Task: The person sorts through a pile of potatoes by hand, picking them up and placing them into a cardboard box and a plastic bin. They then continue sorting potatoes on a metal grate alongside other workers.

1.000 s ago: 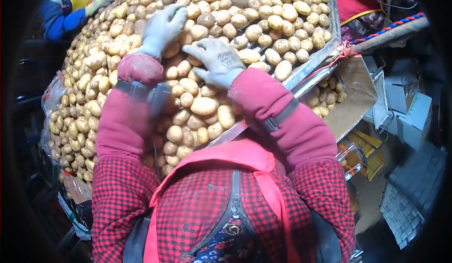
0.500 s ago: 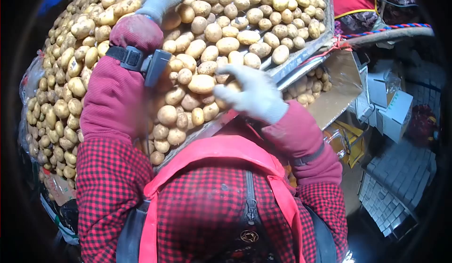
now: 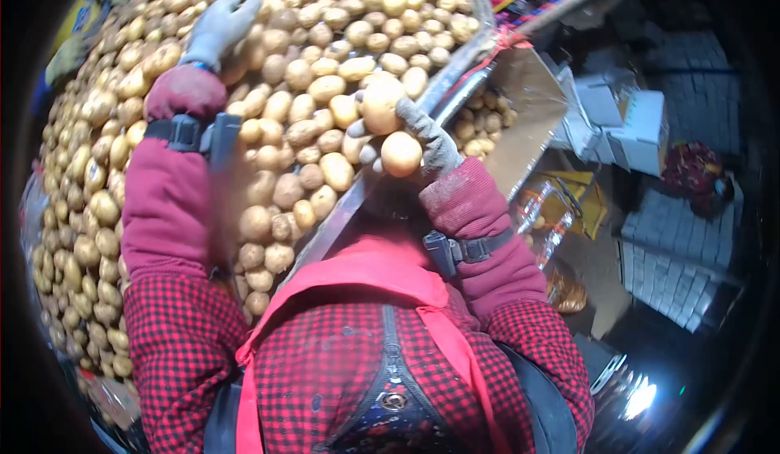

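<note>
Two potatoes, a larger upper potato [image 3: 382, 105] and a rounder lower potato [image 3: 401, 154], sit in my gloved right hand [image 3: 431, 136], its fingers curled beneath and around them. That hand is palm up, above the near edge of the potato heap [image 3: 302, 133]. Farther off to the left, my gloved left hand [image 3: 221, 30] rests over the heap with its back up and fingers stretched out. I see nothing held in it, though its underside is hidden. Potatoes of mixed sizes lie all around both hands.
A metal rim [image 3: 345, 210] borders the heap. Beyond it stands a cardboard box [image 3: 528, 101] with small potatoes inside. White cartons [image 3: 638, 133], a yellow crate [image 3: 581, 202] and stacked grey blocks [image 3: 678, 231] are at right. Another person's gloved hands [image 3: 67, 60] show at upper left.
My right hand has turned palm up and now holds two potatoes. My left hand has moved slightly left and down in the picture. The view has shifted, and another person's gloves have appeared at upper left.
</note>
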The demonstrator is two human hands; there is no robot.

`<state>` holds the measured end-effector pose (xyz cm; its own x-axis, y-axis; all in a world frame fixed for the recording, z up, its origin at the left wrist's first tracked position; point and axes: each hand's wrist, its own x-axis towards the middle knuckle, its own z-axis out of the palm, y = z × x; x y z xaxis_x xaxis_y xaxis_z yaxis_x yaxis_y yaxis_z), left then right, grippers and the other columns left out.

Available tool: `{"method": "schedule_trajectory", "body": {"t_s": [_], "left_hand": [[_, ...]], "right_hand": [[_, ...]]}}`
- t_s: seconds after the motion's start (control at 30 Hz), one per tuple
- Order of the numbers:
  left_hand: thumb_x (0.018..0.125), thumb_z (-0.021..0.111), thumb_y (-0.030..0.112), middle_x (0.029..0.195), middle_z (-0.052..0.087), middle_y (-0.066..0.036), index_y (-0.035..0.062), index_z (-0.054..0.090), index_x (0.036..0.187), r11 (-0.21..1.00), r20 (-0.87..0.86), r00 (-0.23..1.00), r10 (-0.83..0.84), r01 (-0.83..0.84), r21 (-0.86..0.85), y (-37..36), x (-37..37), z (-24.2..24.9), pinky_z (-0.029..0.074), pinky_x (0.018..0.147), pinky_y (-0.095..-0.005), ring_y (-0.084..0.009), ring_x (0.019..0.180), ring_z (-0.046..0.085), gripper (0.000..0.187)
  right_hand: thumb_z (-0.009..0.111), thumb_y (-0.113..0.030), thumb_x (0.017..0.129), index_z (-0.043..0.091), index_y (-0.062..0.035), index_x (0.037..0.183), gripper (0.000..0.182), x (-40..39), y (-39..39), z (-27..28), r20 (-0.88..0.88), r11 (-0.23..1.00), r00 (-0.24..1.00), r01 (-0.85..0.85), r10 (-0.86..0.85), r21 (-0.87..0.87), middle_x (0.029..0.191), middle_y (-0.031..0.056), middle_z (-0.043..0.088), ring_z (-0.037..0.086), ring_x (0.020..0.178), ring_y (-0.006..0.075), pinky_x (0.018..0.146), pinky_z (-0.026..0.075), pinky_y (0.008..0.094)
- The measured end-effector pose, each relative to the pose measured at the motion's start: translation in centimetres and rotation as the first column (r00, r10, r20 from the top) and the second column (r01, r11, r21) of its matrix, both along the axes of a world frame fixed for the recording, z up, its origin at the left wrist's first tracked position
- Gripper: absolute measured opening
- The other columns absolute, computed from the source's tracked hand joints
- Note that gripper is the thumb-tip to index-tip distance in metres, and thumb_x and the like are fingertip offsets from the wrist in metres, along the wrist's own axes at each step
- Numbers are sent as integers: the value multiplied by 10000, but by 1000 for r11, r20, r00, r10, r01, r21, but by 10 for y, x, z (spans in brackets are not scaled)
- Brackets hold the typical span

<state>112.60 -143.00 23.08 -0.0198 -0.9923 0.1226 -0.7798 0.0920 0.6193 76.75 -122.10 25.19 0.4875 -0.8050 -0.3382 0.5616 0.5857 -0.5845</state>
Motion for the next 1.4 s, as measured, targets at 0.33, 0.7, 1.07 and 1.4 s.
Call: {"method": "schedule_trajectory", "body": {"t_s": [0.33, 0.7, 1.07, 1.4], "left_hand": [[1031, 618, 423, 1194, 749, -92, 48, 700, 1303, 983, -107, 980, -168, 174, 57, -24, 8, -32, 507, 996, -334, -184, 1112, 667, 471], [1073, 602, 333, 1360, 698, -76, 41, 680, 1370, 985, -121, 985, -120, 134, 113, -11, 8, -20, 439, 1111, -301, -160, 1270, 605, 424], [1087, 595, 313, 1346, 700, -55, 38, 671, 1380, 981, -136, 989, -62, 85, 174, -17, 20, -24, 443, 1101, -288, -138, 1251, 604, 409], [1094, 549, 354, 1417, 655, -114, 29, 640, 1416, 978, -82, 995, -56, 71, 194, -18, 22, -22, 419, 1130, -324, -197, 1310, 584, 466]], "right_hand": [[663, -379, 1019, 529, -91, 1397, 494, -122, 42, -67, -82, 780, 781, 624, -619, 47, 1271, 224, 689, 750, 953, 355, 640, 636, 416], [643, -442, 1025, 662, -121, 1303, 425, -193, 62, -82, -256, 621, 669, 743, -698, 249, 1149, 141, 729, 698, 858, 200, 592, 558, 252], [507, -324, 1074, 660, -106, 1258, 324, -205, 58, -65, -505, 751, 668, 658, -546, 57, 1026, 163, 738, 638, 651, 130, 510, 458, 208], [561, -448, 1030, 681, 4, 1152, 483, -191, 50, -59, -590, 677, 528, 734, -612, -46, 963, 150, 738, 668, 618, 184, 483, 498, 272]]}}
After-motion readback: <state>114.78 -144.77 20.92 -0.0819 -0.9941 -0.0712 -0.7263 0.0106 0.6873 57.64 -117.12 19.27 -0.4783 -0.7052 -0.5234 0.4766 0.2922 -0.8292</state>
